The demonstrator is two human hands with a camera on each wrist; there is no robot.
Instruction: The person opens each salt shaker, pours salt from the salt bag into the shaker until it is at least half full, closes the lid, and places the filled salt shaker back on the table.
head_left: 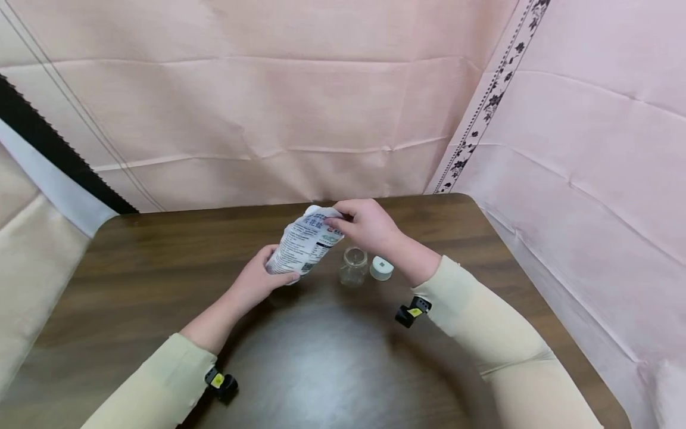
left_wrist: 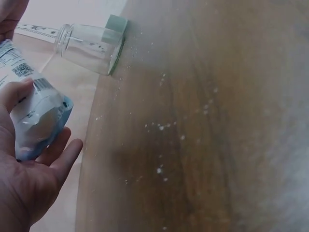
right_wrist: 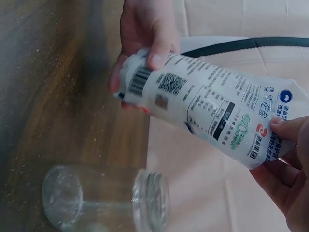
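A white printed salt bag [head_left: 305, 243] is tilted above the table, its lower end to the left and its upper end to the right. My left hand [head_left: 258, 281] grips the lower end, thumb on the front by the barcode in the right wrist view. With thumb and fingers my right hand [head_left: 371, 225] pinches the upper corner of the bag. Just below the right hand, an uncapped clear glass jar [head_left: 354, 273] stands upright on the table. Its white lid [head_left: 382, 268] lies to the right of it.
White grains [left_wrist: 161, 126] are scattered over the dark wooden table [head_left: 161, 274]. Pale cloth [head_left: 300, 119] hangs behind the table's far edge, and more cloth [head_left: 600, 179] hangs along the right side. Each sleeve carries a small black wrist camera [head_left: 412, 311].
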